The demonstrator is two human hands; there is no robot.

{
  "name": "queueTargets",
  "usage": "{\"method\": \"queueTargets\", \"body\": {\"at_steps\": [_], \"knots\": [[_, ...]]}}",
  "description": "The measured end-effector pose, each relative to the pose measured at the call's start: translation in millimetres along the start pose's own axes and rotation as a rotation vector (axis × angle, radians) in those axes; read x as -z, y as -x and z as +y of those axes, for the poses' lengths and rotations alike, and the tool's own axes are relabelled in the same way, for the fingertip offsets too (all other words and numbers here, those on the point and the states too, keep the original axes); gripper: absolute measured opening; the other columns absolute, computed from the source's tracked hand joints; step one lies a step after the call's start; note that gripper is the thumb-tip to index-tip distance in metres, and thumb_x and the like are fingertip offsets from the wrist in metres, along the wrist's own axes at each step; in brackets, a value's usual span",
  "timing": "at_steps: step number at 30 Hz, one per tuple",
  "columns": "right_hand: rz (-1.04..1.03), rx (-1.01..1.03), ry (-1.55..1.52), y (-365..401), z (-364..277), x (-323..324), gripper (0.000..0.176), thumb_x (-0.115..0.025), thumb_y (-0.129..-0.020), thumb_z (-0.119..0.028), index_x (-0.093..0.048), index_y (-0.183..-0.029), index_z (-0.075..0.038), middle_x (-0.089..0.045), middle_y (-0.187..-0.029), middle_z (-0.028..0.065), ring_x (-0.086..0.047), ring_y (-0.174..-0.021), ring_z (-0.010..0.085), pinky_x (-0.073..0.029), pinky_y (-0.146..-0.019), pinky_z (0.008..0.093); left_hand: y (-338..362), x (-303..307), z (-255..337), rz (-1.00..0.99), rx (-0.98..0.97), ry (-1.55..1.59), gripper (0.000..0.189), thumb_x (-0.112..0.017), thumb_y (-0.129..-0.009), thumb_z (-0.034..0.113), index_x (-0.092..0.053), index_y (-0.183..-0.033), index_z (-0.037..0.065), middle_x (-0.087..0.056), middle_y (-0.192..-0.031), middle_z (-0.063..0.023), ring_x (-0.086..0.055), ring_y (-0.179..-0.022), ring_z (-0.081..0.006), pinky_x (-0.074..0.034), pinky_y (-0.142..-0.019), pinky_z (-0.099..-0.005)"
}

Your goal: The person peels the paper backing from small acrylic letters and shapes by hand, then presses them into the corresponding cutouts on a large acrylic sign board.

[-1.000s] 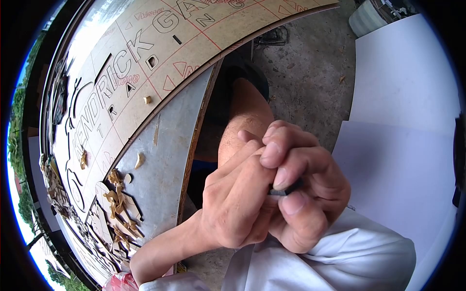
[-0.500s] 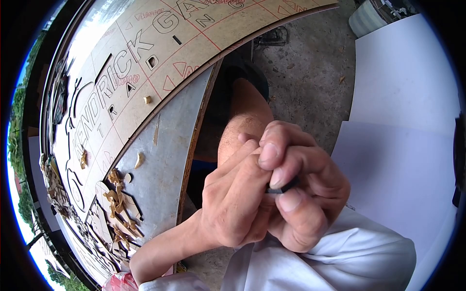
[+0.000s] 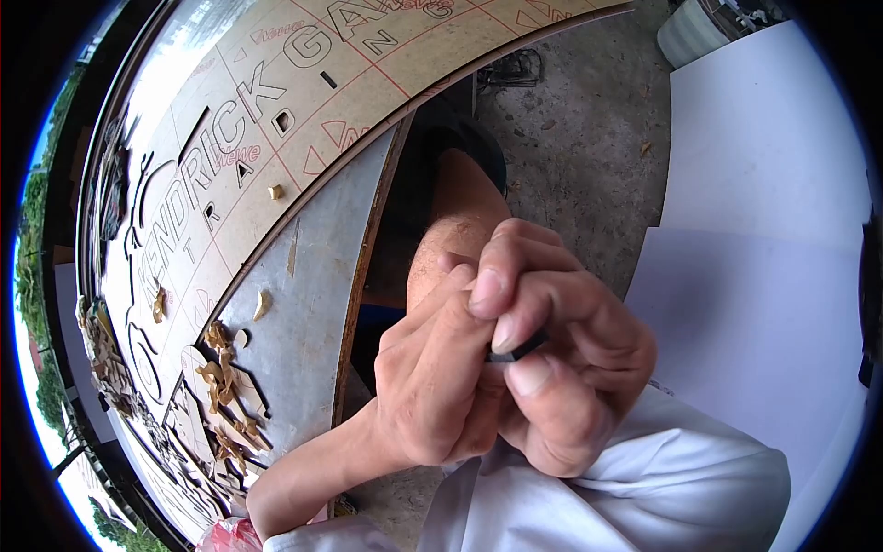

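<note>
Black piece, perhaps plastic: pinched between thumb and fingertip of right hand, grip nearly closed, right beside left hand. Left fingers curled; whether they hold anything, can't tell. Bracing both hands together should steady so small a hold.

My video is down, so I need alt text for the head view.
The right hand pinches a small black piece close to the left hand. To their left, a letter-cut board and brown scraps overlie a gray tabletop.
</note>
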State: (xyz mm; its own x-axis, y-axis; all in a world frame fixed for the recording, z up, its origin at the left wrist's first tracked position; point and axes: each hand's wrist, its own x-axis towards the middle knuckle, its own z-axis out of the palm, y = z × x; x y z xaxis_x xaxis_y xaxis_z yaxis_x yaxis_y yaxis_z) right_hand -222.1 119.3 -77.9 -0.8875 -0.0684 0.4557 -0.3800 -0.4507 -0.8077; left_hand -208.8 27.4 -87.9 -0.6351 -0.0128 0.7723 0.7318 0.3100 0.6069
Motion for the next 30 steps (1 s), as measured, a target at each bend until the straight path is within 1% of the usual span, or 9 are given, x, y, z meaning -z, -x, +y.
{"method": "queueTargets", "body": {"at_steps": [7, 9, 14, 17, 19, 21, 25, 28, 30], "knots": [[-0.006, 0.029, -0.024, -2.3, 0.6, -0.9, 0.021, -0.046, -0.068, -0.008, -0.052, -0.080, 0.008, -0.053, -0.080, 0.0187, -0.047, -0.079, 0.0187, -0.037, -0.076, 0.0340, -9.5, 6.0, 9.3, -0.124, 0.086, -0.043, 0.034, -0.051, -0.057, -0.012, -0.048, -0.091, -0.019, -0.051, -0.070, -0.0186, -0.052, -0.053, -0.0244, -0.044, -0.049, -0.0287], [0.000, 0.009, -0.066, -1.5, 1.0, -1.1, 0.022, -0.047, -0.068, -0.009, -0.053, -0.081, 0.007, -0.054, -0.082, 0.0196, -0.050, -0.083, 0.0199, -0.036, -0.084, 0.0376, -11.4, 6.9, 10.7, -0.143, 0.105, -0.043, 0.033, -0.051, -0.058, -0.012, -0.048, -0.090, -0.018, -0.051, -0.070, -0.0185, -0.053, -0.054, -0.0250, -0.044, -0.049, -0.0287], [-0.070, 0.031, 0.090, -6.1, -5.1, 2.5, 0.024, -0.049, -0.068, -0.010, -0.054, -0.085, 0.007, -0.057, -0.088, 0.0211, -0.053, -0.093, 0.0226, -0.031, -0.095, 0.0421, -8.5, 10.9, 18.9, -0.156, 0.341, -0.059, 0.035, -0.050, -0.061, -0.012, -0.046, -0.095, -0.020, -0.054, -0.076, -0.0230, -0.059, -0.062, -0.0312, -0.051, -0.065, -0.0330], [-0.073, 0.044, 0.088, -4.4, -2.3, 4.3, 0.025, -0.049, -0.069, -0.010, -0.055, -0.086, 0.007, -0.057, -0.089, 0.0211, -0.053, -0.095, 0.0235, -0.030, -0.097, 0.0434, -13.9, 13.2, 21.4, -0.221, 0.302, -0.089, 0.037, -0.049, -0.064, -0.011, -0.045, -0.099, -0.022, -0.056, -0.081, -0.0259, -0.061, -0.067, -0.0338, -0.050, -0.075, -0.0352], [-0.078, 0.071, 0.069, -3.5, -1.0, 2.8, 0.025, -0.049, -0.069, -0.010, -0.055, -0.086, 0.008, -0.057, -0.089, 0.0209, -0.053, -0.095, 0.0236, -0.030, -0.097, 0.0435, -6.9, 10.5, 17.7, -0.124, 0.153, -0.125, 0.038, -0.049, -0.065, -0.011, -0.045, -0.101, -0.022, -0.056, -0.084, -0.0270, -0.061, -0.069, -0.0346, -0.049, -0.077, -0.0353], [-0.022, 0.043, 0.022, -4.0, -2.3, -1.7, 0.024, -0.049, -0.069, -0.009, -0.055, -0.085, 0.008, -0.057, -0.088, 0.0210, -0.053, -0.094, 0.0234, -0.030, -0.097, 0.0436, -4.8, 17.1, 19.5, -0.278, 0.348, -0.100, 0.033, -0.044, -0.086, 0.012, -0.044, -0.113, -0.007, -0.056, -0.098, -0.0118, -0.060, -0.080, -0.0159, -0.046, -0.067, -0.0232], [0.008, 0.019, 0.014, -3.1, -3.9, -4.4, 0.023, -0.048, -0.068, -0.008, -0.055, -0.084, 0.008, -0.057, -0.087, 0.0211, -0.053, -0.092, 0.0232, -0.030, -0.096, 0.0435, -1.8, 16.9, 19.5, -0.262, 0.385, -0.043, 0.035, -0.046, -0.084, 0.009, -0.043, -0.115, -0.006, -0.056, -0.102, -0.0136, -0.060, -0.084, -0.0169, -0.047, -0.070, -0.0242], [0.050, 0.010, -0.004, -2.0, -3.0, -5.9, 0.024, -0.048, -0.068, -0.007, -0.055, -0.083, 0.008, -0.057, -0.087, 0.0213, -0.053, -0.092, 0.0230, -0.030, -0.096, 0.0431, -2.1, 13.2, 14.2, -0.192, 0.265, -0.123, 0.036, -0.046, -0.083, 0.008, -0.043, -0.116, -0.005, -0.056, -0.103, -0.0140, -0.060, -0.089, -0.0168, -0.047, -0.072, -0.0245], [0.075, -0.010, -0.010, -2.3, -3.4, -6.8, 0.023, -0.047, -0.068, -0.007, -0.055, -0.082, 0.009, -0.057, -0.085, 0.0209, -0.053, -0.090, 0.0230, -0.030, -0.096, 0.0439, -4.6, 17.6, 13.0, -0.288, 0.274, -0.076, 0.037, -0.046, -0.084, 0.008, -0.042, -0.118, -0.005, -0.056, -0.103, -0.0137, -0.059, -0.094, -0.0176, -0.047, -0.074, -0.0247]]}}
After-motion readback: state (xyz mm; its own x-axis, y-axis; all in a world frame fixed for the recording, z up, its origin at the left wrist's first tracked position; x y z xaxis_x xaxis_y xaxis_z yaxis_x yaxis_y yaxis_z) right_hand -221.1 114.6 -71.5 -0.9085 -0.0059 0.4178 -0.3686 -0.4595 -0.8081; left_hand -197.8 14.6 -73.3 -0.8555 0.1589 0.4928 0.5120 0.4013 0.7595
